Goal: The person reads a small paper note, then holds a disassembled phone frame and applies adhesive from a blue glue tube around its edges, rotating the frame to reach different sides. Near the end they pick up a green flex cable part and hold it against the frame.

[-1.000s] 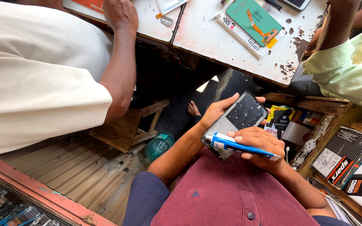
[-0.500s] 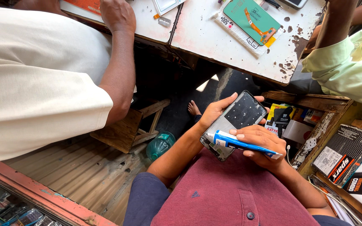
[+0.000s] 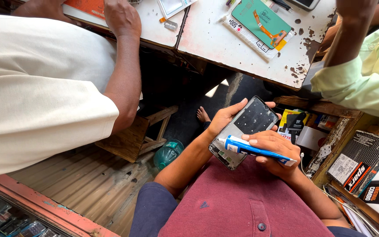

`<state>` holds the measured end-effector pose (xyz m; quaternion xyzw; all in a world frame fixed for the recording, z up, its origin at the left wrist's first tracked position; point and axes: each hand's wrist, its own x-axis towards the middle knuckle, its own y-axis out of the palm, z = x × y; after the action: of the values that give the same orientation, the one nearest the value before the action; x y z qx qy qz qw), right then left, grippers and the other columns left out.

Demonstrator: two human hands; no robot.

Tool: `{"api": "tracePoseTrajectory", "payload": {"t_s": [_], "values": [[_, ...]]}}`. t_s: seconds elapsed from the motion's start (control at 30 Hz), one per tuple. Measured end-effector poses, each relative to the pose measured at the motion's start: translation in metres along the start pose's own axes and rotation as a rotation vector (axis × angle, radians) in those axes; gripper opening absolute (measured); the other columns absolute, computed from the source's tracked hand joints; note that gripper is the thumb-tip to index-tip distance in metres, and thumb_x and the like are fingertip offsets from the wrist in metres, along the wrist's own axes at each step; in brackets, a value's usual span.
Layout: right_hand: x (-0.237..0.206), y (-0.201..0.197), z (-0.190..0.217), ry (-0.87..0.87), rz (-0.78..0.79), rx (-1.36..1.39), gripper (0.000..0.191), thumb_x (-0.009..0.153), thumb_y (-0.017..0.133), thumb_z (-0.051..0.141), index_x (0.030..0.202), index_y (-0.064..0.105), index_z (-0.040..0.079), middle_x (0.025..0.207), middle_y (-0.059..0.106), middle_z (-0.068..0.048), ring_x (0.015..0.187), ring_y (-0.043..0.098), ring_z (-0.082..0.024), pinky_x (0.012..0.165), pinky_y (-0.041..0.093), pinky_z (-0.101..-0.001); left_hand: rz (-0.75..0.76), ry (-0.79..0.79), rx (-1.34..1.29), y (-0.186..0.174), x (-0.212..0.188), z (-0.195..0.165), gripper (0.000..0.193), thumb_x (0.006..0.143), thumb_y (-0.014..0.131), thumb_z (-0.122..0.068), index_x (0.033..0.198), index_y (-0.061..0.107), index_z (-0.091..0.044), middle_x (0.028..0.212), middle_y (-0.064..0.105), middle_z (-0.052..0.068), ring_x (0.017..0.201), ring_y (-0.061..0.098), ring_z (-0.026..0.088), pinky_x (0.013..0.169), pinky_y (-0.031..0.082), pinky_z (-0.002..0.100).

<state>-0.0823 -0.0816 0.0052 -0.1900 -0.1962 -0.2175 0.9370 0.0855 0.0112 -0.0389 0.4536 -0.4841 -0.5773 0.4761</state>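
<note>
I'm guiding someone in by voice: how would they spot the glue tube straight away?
Start at the maroon shirt at the bottom. Just above it, the right hand holds the tube across an opened phone in the left hand. It alone is slim, blue and white.

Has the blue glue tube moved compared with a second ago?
No. The glue tube in the right hand lies across the lower end of the phone frame as before, equally far from the white table's edge.
</note>
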Motion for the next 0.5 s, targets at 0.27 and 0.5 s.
{"api": "tracePoseTrajectory", "payload": {"t_s": [0.27, 0.5], "values": [[-0.0017, 0.0014, 0.0005, -0.014, 0.03, 0.028, 0.036, 0.102, 0.066, 0.033, 0.122, 0.067, 0.002, 0.115, 0.075, -0.019, 0.103, 0.077, -0.029, 0.09, 0.064, -0.0373, -0.02, -0.01, 0.014, -0.0005, 0.0002, -0.0009, 0.063, 0.124, 0.025, -0.043, 0.163, 0.033, 0.005, 0.147, 0.054, 0.033, 0.134, 0.058, 0.043, 0.118, 0.047, 0.053], [-0.0039, -0.002, -0.0024, 0.024, 0.003, 0.016, 0.037, 0.102, 0.066, 0.034, 0.123, 0.066, 0.003, 0.116, 0.074, -0.019, 0.107, 0.076, -0.029, 0.094, 0.062, -0.0389, -0.07, -0.023, 0.016, 0.0018, 0.0003, -0.0019, 0.063, 0.123, 0.026, -0.044, 0.163, 0.034, 0.005, 0.147, 0.053, 0.032, 0.135, 0.057, 0.043, 0.119, 0.046, 0.052]]}}
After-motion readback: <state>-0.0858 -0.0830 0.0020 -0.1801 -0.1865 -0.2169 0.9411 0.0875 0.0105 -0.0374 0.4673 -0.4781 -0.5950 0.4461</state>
